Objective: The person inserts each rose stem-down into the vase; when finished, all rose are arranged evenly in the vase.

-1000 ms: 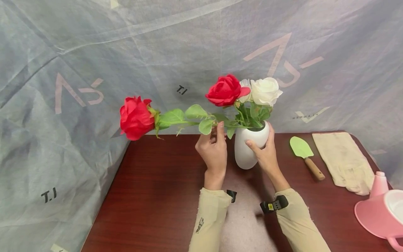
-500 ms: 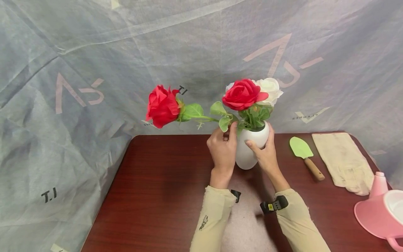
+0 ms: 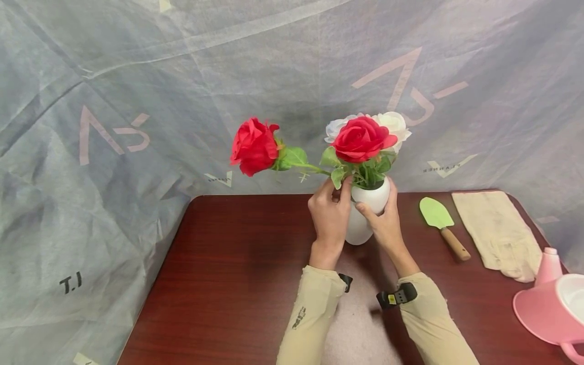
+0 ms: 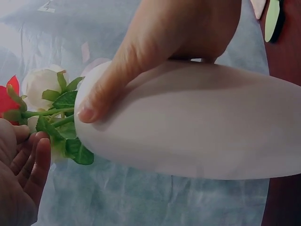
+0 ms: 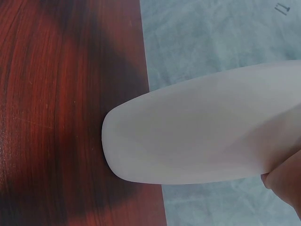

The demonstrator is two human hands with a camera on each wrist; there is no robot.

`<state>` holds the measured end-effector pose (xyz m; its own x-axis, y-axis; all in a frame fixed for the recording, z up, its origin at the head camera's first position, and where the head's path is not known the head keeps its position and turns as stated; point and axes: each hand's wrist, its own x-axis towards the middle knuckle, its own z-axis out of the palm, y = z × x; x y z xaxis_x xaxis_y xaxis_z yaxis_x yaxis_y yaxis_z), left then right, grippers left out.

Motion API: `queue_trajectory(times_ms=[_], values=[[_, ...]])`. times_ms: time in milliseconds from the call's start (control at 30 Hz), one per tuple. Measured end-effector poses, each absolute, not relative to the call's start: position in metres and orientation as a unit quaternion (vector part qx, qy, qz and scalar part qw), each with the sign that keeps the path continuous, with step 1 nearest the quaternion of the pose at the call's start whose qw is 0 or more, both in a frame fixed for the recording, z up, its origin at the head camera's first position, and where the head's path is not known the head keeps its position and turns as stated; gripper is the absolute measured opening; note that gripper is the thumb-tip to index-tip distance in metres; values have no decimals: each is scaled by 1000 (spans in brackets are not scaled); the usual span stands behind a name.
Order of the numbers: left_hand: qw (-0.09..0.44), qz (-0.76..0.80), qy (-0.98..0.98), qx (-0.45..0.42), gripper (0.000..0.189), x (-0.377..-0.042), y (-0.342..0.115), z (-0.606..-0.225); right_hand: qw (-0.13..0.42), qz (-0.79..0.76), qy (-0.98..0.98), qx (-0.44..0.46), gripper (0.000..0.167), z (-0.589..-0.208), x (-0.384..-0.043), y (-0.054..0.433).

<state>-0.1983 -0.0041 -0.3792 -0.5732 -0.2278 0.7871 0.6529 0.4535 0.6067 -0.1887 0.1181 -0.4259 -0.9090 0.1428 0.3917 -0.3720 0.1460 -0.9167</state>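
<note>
My right hand (image 3: 388, 228) grips the upper side of a white vase (image 3: 377, 198), its thumb lying across the front below the rim. Close to the vase mouth, my left hand (image 3: 330, 218) pinches the green stem of a red rose (image 3: 255, 147), whose bloom sticks out to the left. A second red rose (image 3: 363, 139) and white roses (image 3: 394, 126) rise over the vase, among green leaves. In the left wrist view, the right thumb (image 4: 96, 106) presses the vase near its mouth. The right wrist view shows the vase base (image 5: 122, 146) against the table.
On the dark red table (image 3: 219, 274) lie a green trowel (image 3: 436, 213) with a wooden handle and pale cloth gloves (image 3: 499, 233) at the right. A pink watering can (image 3: 538, 309) stands at the front right. Grey sheeting (image 3: 255, 66) hangs behind the table.
My left hand has moved right to the vase, bringing the held red rose along. The second red bloom has shifted right, in front of the white ones. My right hand has stayed put.
</note>
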Motion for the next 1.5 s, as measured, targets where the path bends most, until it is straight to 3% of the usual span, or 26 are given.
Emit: queue_trajectory(times_ms=[367,633,867,1133,1267,1400,1500], values=[[400,-484,-763,-157,18,-199,4,-383,199,658,-721,85,83,-427,-189,118],[370,-471,-790,-132,7,-199,9,-383,198,668,-712,94,83,-427,-190,119],[373,-436,-812,-109,15,-196,8,-385,200,666,-712,95,83,-427,-190,118],[340,-540,-766,-74,22,-183,-12,-389,209,660,-716,89,84,-428,-189,117],[376,-606,-699,-58,26,-171,-27,-386,208,653,-724,80,84,-429,-188,116],[449,-626,-633,-74,39,-161,-35,-371,210,652,-725,76,84,-428,-188,116],[473,-636,-603,-93,48,-158,-37,-354,212,657,-720,77,84,-428,-189,116]])
